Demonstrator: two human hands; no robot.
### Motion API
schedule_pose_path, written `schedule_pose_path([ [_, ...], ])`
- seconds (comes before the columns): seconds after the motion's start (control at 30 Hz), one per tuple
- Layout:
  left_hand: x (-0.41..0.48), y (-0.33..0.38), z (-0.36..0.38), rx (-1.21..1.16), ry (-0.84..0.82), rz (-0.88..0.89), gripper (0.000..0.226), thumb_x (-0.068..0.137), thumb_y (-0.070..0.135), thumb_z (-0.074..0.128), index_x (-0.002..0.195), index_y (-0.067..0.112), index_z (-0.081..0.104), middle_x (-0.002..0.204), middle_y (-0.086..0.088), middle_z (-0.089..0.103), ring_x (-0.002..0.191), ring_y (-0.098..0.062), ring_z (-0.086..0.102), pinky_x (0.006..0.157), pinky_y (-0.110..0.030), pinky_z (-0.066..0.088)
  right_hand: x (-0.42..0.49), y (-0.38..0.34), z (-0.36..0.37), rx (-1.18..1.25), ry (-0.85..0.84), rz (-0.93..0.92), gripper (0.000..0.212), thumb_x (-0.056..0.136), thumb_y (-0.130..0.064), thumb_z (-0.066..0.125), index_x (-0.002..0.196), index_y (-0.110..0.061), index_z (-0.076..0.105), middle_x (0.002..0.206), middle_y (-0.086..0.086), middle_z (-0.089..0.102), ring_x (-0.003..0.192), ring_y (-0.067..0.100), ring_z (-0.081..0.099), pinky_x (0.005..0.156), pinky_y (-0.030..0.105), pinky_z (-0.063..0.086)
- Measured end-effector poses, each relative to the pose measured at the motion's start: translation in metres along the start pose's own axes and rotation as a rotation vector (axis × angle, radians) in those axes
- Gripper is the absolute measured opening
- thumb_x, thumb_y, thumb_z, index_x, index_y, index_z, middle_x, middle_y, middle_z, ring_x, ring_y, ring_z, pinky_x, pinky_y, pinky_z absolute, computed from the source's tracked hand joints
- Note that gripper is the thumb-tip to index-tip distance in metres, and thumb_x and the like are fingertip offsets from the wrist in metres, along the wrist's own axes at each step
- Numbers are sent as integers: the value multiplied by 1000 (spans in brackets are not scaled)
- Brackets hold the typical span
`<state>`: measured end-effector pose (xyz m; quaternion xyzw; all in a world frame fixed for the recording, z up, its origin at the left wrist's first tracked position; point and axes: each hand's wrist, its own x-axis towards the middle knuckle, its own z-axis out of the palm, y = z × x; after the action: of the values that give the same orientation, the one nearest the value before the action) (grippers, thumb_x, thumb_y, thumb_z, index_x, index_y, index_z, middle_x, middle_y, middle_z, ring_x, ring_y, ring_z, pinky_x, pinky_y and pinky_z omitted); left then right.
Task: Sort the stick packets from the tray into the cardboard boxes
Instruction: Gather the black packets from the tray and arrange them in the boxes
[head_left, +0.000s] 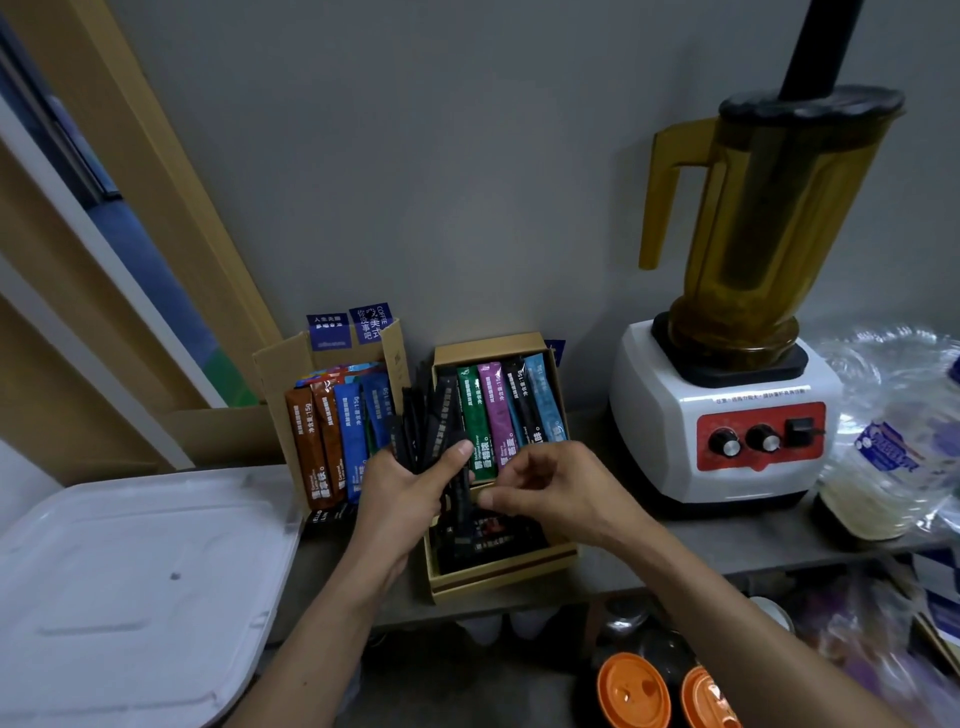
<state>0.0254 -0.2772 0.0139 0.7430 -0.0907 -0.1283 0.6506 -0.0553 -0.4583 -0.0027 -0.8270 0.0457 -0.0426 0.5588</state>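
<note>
Over the brown cardboard box (500, 578) the left hand (408, 491) clenches a fan of black stick packets (432, 415), upright, likely for easy picking; the right hand (548, 483) pinches one packet's lower end, seemingly to slot it into that box; the tray (130, 571) lies well left of it.

A fan of black stick packets (434, 421) stands upright at centre, gripped by the left hand (400, 493); the right hand (545, 488) pinches one at its lower end. At its 9 o'clock an open cardboard box (275, 384) holds brown and blue packets (332, 441) on end. At 3 o'clock a second box (498, 577) holds green, purple, black and light-blue packets (498, 410) leaning back. The white tray (130, 571) lies at 8 o'clock.
</note>
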Motion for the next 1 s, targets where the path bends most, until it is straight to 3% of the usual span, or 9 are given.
schedule_pose_path([
  [0.1,-1,1,8,-11,23,38,28,85,27,82,110,21,72,101,1,79,96,-14,76,84,-42,62,-2,-2,7,47,-49,26,36,75,-31,91,89,-8,67,90,13,77,86,26,76,83,42,63],
  [0.17,-1,4,9,-49,26,28,23,86,25,80,107,20,72,99,-1,79,92,-16,76,76,-38,63,-2,0,5,180,-41,69,30,79,-17,88,94,-6,64,92,17,78,90,30,77,88,49,62],
  [0.3,-4,12,6,-217,9,-12,23,88,15,76,110,9,72,102,-10,78,87,-17,74,48,-16,51,-6,-4,-7,261,-182,33,31,86,-18,82,115,-13,69,102,5,77,103,23,73,95,36,59],
  [0.4,-5,13,6,-238,-9,-18,26,88,18,76,111,9,70,102,-11,78,92,-19,73,46,-16,47,-6,-1,-2,174,-200,-17,16,91,-22,77,100,-10,73,105,10,76,101,24,73,90,37,60],
  [0.5,-4,11,5,-237,7,-29,22,87,23,77,106,13,71,102,-8,78,85,-13,70,46,-17,43,-4,2,-7,379,-189,74,6,97,-13,69,101,-8,68,102,13,78,94,25,74,82,34,59],
  [0.6,-5,10,-1,-226,62,-14,15,88,19,77,101,14,73,93,-5,77,75,-8,67,45,-15,43,-5,-2,-16,525,-160,111,11,100,-10,61,108,-4,68,98,16,77,82,19,73,65,21,52],
  [0.73,-7,3,-10,-152,81,1,12,89,17,76,98,9,74,90,-14,76,71,-14,67,44,-15,43,-4,3,-19,542,-162,125,22,105,-18,54,112,-5,70,102,14,78,84,15,71,67,26,47],
  [0.9,-12,7,-16,26,67,42,11,87,22,79,95,16,73,81,-4,78,67,-12,69,53,-19,47,0,5,-23,264,-42,56,12,98,-16,68,105,-12,77,93,-4,78,85,2,71,67,15,53],
  [1.0,-11,10,-25,170,137,113,22,84,31,81,99,20,69,76,1,76,63,-7,71,61,-22,50,4,11,-28,-204,22,-26,13,97,-23,71,108,-26,74,105,-9,76,100,4,70,82,27,59],
])
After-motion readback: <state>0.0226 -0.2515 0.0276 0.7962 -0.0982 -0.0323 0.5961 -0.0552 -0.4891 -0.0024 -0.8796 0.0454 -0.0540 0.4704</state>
